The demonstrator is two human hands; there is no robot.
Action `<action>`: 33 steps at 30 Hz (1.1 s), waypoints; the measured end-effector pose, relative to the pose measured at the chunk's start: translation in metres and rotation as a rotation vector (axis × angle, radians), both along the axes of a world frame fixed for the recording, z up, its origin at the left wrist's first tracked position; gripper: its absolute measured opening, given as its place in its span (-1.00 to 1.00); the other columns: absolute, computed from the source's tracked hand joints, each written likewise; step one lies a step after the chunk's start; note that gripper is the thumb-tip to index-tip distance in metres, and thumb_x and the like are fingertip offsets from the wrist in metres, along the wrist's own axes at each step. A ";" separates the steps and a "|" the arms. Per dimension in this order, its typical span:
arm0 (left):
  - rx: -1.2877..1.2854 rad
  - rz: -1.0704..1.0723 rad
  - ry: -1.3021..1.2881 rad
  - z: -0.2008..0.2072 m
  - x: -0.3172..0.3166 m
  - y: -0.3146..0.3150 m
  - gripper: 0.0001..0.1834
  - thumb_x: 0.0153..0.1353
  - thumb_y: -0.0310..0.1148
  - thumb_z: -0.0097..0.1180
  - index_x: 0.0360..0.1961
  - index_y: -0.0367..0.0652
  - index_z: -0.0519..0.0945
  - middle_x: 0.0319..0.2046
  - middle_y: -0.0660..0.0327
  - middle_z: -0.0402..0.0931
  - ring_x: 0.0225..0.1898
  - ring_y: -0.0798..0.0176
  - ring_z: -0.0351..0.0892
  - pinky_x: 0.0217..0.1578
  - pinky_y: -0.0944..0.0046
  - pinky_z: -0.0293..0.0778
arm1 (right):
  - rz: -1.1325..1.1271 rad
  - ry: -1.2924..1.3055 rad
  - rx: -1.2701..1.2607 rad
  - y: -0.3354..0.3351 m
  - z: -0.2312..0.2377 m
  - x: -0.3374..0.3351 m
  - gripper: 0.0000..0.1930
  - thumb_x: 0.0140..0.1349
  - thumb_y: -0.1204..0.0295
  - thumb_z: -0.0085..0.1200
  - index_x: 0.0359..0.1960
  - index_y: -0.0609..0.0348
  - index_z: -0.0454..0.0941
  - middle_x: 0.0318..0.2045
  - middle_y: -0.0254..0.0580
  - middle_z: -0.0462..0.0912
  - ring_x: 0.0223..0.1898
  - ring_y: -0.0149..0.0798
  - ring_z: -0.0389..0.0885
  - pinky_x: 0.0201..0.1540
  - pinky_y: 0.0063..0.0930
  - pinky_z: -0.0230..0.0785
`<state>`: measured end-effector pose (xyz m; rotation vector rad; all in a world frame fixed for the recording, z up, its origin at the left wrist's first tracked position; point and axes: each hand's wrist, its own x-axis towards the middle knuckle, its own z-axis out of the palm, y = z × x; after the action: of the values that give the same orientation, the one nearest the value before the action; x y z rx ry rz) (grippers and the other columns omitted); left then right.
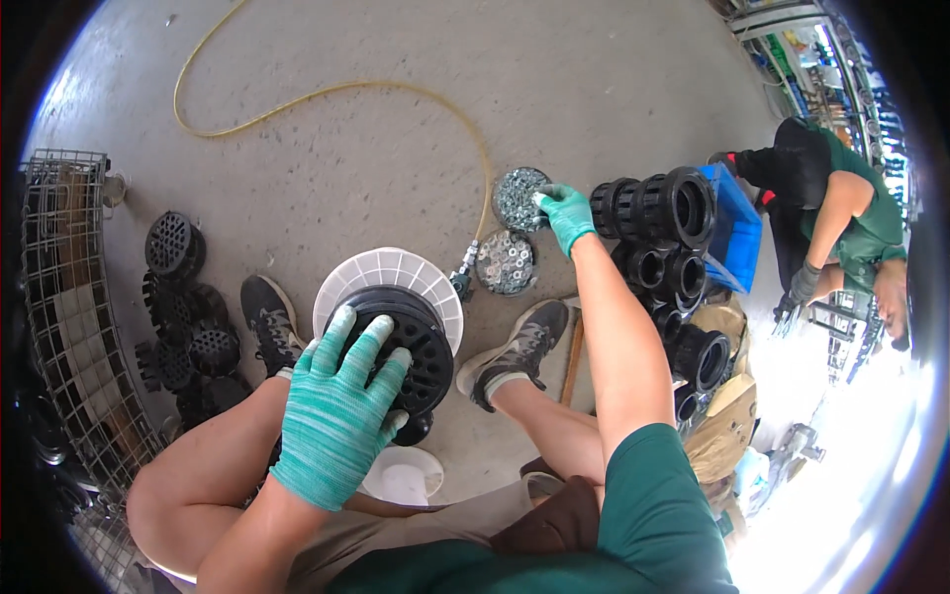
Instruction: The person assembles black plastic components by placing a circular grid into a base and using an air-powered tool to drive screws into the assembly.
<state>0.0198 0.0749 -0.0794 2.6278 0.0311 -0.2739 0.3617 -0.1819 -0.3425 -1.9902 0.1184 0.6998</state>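
Left grip (338,421) spread (palm down)

Grey concrete floor (614,89), speckled with small dark marks, a wire-mesh cage (92,287) standing along the left edge, a metal rack (782,20) bearing assorted goods at the upper right, white glare (841,475) flooding the lower right, perhaps daylight

Black disc (426,356) partly hidden by left hand (334,421), grip of right fingers (557,196) unclear, hose (381,84) cut off above
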 end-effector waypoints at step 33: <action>-2.185 0.607 0.305 0.046 -0.004 -0.045 -0.26 0.40 0.15 0.07 0.37 -0.18 0.33 0.25 0.09 0.44 0.22 0.08 0.51 0.29 -0.03 0.45 | 0.469 0.046 0.333 0.032 0.372 -0.216 -0.84 0.33 0.53 0.23 -0.09 0.25 0.61 -0.27 -0.23 0.69 -0.30 -0.46 0.65 -0.26 -0.56 0.56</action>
<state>0.0161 0.0295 -0.0330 0.3421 0.3646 -0.2198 0.1453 -0.1498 0.0291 -1.6892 -0.4255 0.9919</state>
